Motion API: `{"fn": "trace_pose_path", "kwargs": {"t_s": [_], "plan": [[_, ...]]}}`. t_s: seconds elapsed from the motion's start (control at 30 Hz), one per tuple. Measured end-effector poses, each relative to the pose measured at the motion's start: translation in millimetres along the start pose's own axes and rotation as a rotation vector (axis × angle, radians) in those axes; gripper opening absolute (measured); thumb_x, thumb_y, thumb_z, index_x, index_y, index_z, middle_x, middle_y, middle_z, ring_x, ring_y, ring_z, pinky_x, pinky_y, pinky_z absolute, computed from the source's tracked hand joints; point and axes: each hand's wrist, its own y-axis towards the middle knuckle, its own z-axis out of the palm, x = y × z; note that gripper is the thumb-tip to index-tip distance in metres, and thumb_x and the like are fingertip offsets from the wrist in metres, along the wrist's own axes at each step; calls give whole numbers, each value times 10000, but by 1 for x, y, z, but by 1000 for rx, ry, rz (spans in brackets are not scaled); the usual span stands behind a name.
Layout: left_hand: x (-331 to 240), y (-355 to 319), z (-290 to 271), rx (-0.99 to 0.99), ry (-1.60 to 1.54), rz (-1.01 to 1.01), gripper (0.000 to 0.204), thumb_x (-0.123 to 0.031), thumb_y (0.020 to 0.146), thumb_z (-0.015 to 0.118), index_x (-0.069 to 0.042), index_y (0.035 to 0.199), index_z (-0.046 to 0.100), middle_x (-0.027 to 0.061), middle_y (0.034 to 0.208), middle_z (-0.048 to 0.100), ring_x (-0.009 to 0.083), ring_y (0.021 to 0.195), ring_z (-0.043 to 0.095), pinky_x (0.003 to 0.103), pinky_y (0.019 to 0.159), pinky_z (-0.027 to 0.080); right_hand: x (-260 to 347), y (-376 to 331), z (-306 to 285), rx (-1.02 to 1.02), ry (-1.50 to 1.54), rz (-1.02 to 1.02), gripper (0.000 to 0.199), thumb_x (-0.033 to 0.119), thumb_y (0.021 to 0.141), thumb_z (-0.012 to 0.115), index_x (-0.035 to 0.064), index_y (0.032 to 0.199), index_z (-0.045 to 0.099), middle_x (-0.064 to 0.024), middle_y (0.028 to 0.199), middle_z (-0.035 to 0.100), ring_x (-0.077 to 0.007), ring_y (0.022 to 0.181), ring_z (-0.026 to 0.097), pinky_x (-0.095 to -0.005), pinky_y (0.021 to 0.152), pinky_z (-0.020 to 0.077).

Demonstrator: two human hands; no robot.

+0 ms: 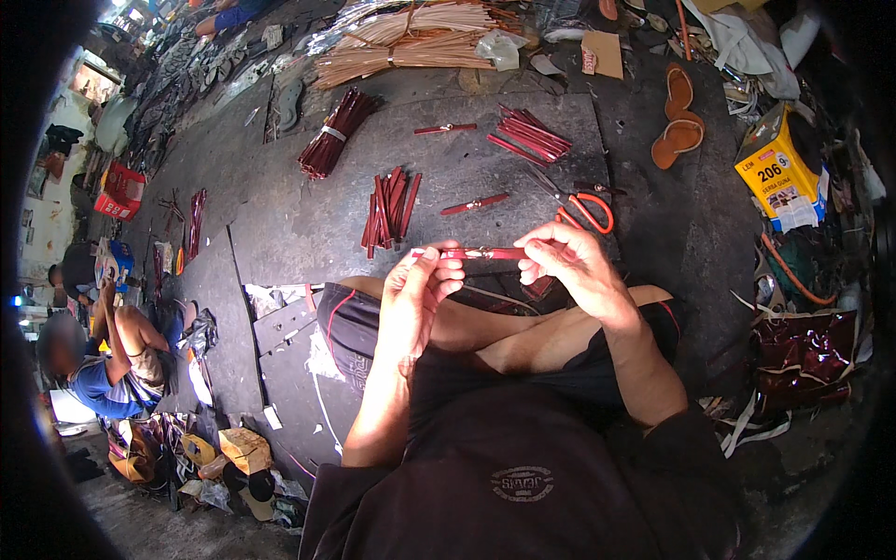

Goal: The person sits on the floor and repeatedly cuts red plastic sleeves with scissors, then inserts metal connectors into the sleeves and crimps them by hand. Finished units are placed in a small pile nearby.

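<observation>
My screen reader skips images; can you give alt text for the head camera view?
Both hands, left hand and right hand, hold a red strap level above crossed legs. Red strips and orange-handled scissors lie on the dark floor ahead.

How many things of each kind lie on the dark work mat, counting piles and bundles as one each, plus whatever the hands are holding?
Red strap held by left hand and right hand: 1
Single red straps on the mat: 2
Piles or bundles of red straps: 3
Orange-handled scissors: 1
Total: 7
</observation>
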Motion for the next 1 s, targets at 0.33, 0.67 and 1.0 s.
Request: {"fn": "trace_pose_path", "kwargs": {"t_s": [0.33,0.67,1.0], "plan": [[21,9,-18,143,-699,-272,293,-73,924,596,-8,1208,562,147,1062,651,220,965,649,308,842,562,-57,4,5,-13,946,80,225,135,1018,492,15,1185,582,-93,961,655,-164,834,648,-342,830,552],[46,5,12,-3,-717,-357,272,-141,961,612,-47,1214,582,63,1006,650,134,935,631,242,813,548,-84,6,37,-42,1017,97,191,245,1022,515,111,1079,639,33,915,628,-64,790,572,-254,742,484],[54,3,6,99,-705,-359,278,-170,955,629,-47,1201,591,34,951,634,110,893,617,233,797,525,-88,4,38,-16,1029,85,214,234,1021,512,91,1099,652,22,878,621,-81,781,556,-262,737,476]]}}
